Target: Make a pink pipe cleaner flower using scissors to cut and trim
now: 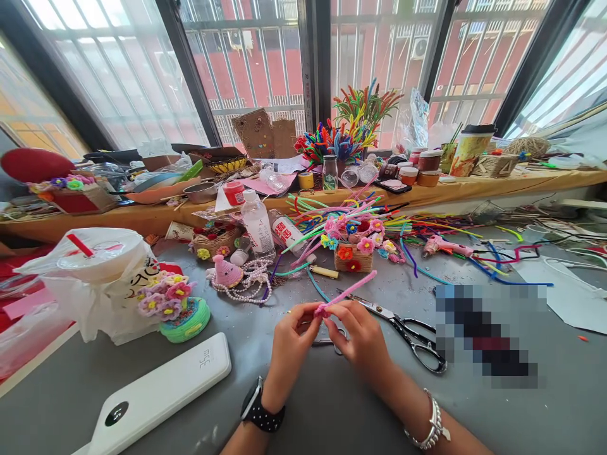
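Note:
Both of my hands meet over the grey table, pinching a pink pipe cleaner [356,288]. One end is bunched into small loops between my fingertips, and its straight tail sticks out up and to the right. My left hand [296,338] grips the bunched part from the left, fingers closed. From the other side my right hand [360,335] pinches the same part with thumb and fingers. Small scissors [337,344] lie partly hidden beneath my hands. Large black-handled scissors [403,325] rest just right of my right hand.
Ahead stands a small woven basket [353,258] of pipe-cleaner flowers, with loose pipe cleaners [303,205] behind. A pink glue gun [448,246] lies to the right. On the left are a white power bank [165,392], a green flower-topped piece [187,321] and a bagged drink cup [102,253].

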Available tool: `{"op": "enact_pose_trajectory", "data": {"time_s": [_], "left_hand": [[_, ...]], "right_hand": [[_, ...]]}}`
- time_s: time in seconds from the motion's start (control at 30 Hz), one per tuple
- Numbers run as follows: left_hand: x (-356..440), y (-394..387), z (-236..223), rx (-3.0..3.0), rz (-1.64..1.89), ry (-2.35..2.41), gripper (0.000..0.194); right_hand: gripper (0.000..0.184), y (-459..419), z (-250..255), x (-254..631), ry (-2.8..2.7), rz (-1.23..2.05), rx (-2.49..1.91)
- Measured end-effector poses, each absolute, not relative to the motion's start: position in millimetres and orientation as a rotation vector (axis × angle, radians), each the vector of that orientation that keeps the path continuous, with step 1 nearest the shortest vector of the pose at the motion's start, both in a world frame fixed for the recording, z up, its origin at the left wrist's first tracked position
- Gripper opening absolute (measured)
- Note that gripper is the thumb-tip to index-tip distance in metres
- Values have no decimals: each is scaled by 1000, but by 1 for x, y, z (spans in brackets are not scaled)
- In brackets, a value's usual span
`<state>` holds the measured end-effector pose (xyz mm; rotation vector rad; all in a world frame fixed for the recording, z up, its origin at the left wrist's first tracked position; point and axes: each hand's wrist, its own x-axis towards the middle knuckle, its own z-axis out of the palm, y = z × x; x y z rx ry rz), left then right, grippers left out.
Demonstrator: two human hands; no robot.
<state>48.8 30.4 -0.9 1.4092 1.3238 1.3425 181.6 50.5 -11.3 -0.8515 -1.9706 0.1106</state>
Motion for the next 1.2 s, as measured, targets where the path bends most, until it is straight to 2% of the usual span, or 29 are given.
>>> {"op": "enact_pose_trajectory", "data": {"time_s": [0.17, 0.5, 0.93, 1.2], "left_hand": [[50, 30, -4, 1592, 1341, 1409, 16], [51, 28, -6, 1532, 1365, 1379, 12], [51, 27, -7, 1384, 1373, 1357, 9], [50, 27, -2, 1480, 1426, 1289, 11]], "right_hand": [[19, 53, -14, 181, -2013, 35, -900], [12, 52, -13, 182, -1930, 357, -898], [15, 50, -16, 183, -1960, 166, -799], [13, 48, -10, 184, -1902, 202, -758]]}}
